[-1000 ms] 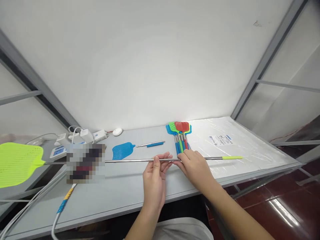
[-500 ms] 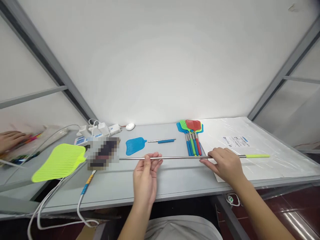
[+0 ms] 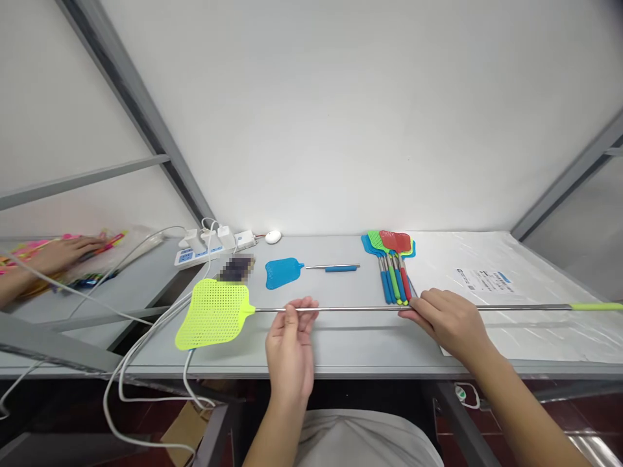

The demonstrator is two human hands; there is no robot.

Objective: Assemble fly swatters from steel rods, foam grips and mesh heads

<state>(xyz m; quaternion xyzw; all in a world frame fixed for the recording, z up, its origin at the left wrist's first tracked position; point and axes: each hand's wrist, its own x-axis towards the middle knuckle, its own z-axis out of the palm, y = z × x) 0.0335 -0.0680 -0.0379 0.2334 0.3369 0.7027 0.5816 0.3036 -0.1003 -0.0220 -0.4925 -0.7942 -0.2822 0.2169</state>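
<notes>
A yellow-green fly swatter (image 3: pixel 214 313) with a long extended metal rod lies level across the view, above the table's front part. My left hand (image 3: pixel 292 344), palm up, pinches the rod between thumb and fingers, not far from the swatter's head. Farther right, my right hand (image 3: pixel 445 321) is closed over the same rod from above. Its yellow-green grip (image 3: pixel 596 307) reaches the right edge of the view. Behind the rod, a blue fly swatter (image 3: pixel 284 273) lies with its short rod beside a blue handle (image 3: pixel 341 268).
Several bundled fly swatters (image 3: pixel 395 243) in green, red and blue lie right of centre. A white labelled package (image 3: pixel 535 272) covers the right side. On the left are a power strip (image 3: pixel 199 254), white cables (image 3: pixel 141 340), a pixelated phone-like object (image 3: pixel 237 268) and another person's hand (image 3: pixel 63 253).
The yellow-green swatter has slid right through my hands: its head is nearer my left hand, its grip farther beyond my right. The camera view has turned somewhat left.
</notes>
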